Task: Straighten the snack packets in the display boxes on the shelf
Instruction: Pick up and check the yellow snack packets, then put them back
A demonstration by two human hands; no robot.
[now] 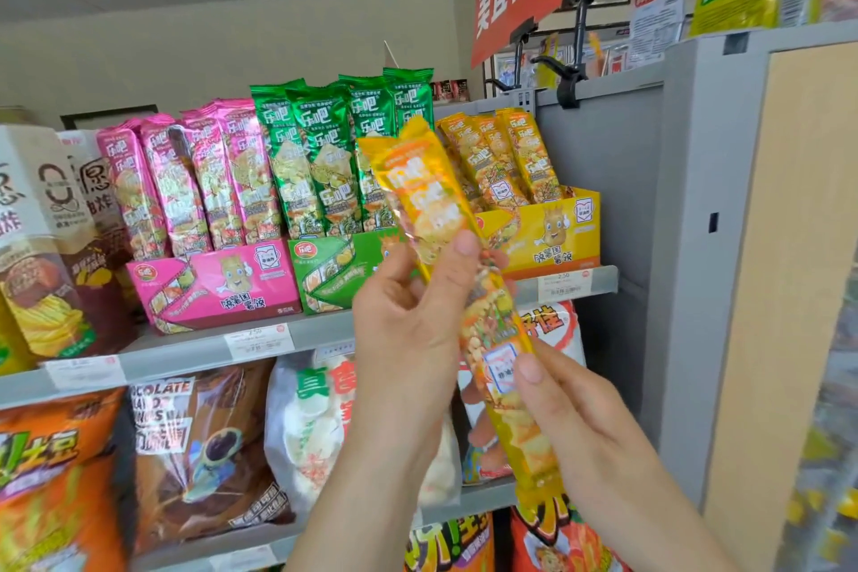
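Left hand [408,316], right hand [573,409], one yellow packet [432,200]; three display boxes [218,283]

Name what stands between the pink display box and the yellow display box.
The green display box, holding upright green packets; the head view shows it.

— On the upper board of the grey shelf [325,333]?
— Along the front edge: pink display box [218,286], green display box [325,276] right beside it, yellow display box [557,230] at the right end. Tall brown-and-white crisp packs [44,246] toward the left end.
— On the edge itself?
— Price tags [257,340].
— Lower board [480,502]?
— Orange bag [55,478] leftmost, then brown bag [204,455], then white bag [311,423].
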